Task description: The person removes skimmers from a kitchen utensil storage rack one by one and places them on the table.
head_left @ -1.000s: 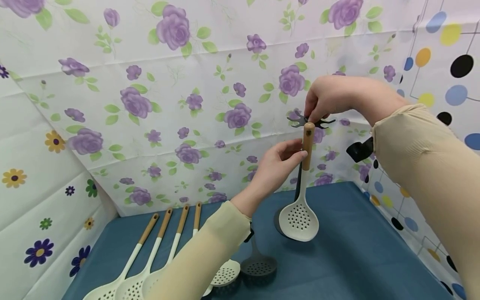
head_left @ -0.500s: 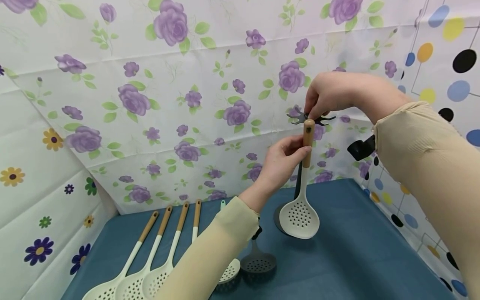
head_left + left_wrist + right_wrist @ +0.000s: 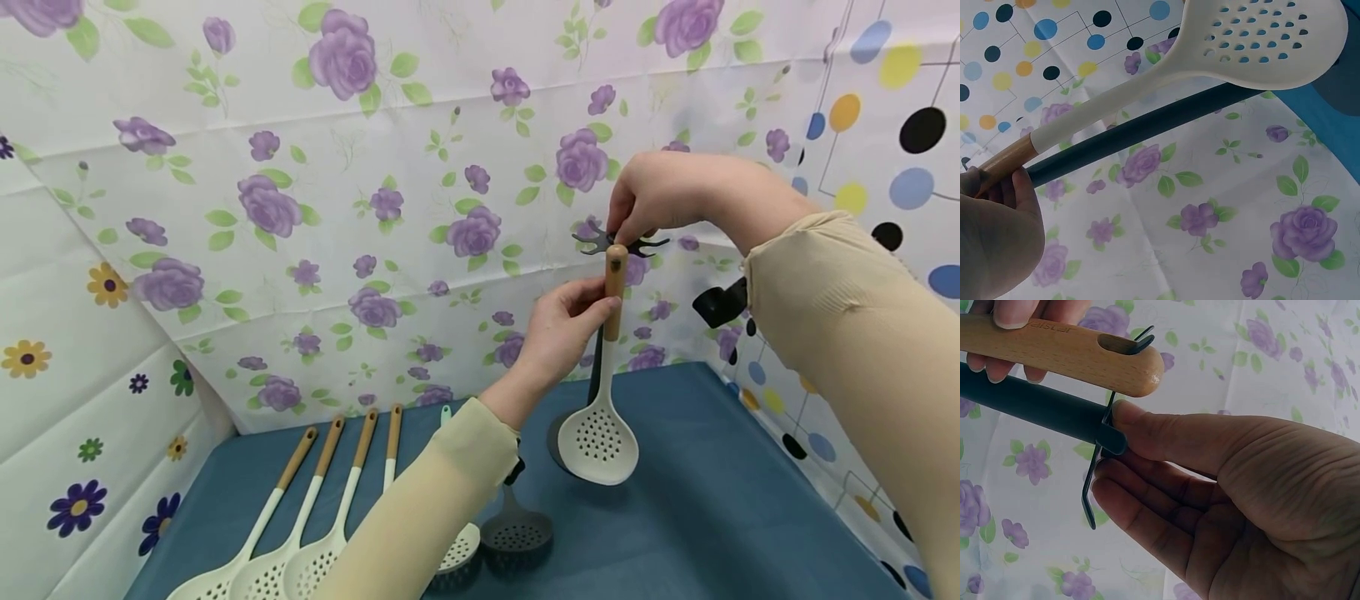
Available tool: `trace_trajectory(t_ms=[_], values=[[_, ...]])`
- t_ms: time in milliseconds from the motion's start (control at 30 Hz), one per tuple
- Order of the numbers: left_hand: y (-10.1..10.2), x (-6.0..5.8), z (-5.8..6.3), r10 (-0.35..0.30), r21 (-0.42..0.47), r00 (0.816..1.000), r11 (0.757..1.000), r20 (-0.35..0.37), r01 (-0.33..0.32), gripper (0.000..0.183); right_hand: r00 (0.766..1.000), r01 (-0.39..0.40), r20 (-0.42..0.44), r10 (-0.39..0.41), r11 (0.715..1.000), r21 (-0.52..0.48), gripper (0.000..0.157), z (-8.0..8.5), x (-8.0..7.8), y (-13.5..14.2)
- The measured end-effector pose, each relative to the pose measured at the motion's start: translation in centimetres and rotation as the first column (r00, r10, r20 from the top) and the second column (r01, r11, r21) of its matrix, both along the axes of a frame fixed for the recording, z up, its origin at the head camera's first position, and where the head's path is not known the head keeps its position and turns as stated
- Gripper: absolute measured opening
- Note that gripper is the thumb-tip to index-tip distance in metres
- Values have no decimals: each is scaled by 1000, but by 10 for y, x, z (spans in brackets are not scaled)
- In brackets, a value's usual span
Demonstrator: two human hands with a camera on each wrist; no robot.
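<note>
A cream skimmer [image 3: 598, 446] with a wooden handle [image 3: 615, 293] hangs upright, bowl down, in front of a dark hook stand [image 3: 596, 367]. My left hand [image 3: 553, 329] pinches that handle between thumb and fingers. On top of the stand, the fingers of my right hand [image 3: 667, 196] grip the centre among its hooks [image 3: 651, 247]. The right wrist view shows one hook tip through the hole in the handle [image 3: 1054, 347], with my right thumb [image 3: 1141, 428] against the top of the post. In the left wrist view, the post [image 3: 1129, 137] runs beside the skimmer [image 3: 1166, 72].
Several cream skimmers [image 3: 311, 554] with wooden handles lie side by side at left on the blue table [image 3: 712, 500]. A dark grey skimmer [image 3: 517, 531] and a pale skimmer [image 3: 461, 546] lie near my left forearm. A flowered cloth wall [image 3: 420, 167] stands behind.
My left hand and forearm have shifted slightly right along the handle, uncovering a green handle tip behind the sleeve. The right hand keeps its grip on the stand's top.
</note>
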State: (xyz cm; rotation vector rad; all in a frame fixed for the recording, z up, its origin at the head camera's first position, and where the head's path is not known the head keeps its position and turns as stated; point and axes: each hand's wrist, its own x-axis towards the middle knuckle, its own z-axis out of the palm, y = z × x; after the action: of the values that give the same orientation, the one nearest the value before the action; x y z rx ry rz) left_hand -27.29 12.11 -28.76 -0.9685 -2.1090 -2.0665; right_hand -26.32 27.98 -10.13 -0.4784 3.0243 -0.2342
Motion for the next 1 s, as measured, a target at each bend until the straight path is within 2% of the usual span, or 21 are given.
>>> trace_trajectory(t_ms=[400, 1000], values=[[-1, 1, 5, -15, 14, 1000, 1000, 10, 15, 31, 1000, -16, -14, 16, 1000, 18, 17, -1, -1, 1], [-8, 8, 8, -31, 8, 999, 999, -11, 31, 29, 1000, -11, -12, 12, 1000, 13, 17, -1, 0, -1]])
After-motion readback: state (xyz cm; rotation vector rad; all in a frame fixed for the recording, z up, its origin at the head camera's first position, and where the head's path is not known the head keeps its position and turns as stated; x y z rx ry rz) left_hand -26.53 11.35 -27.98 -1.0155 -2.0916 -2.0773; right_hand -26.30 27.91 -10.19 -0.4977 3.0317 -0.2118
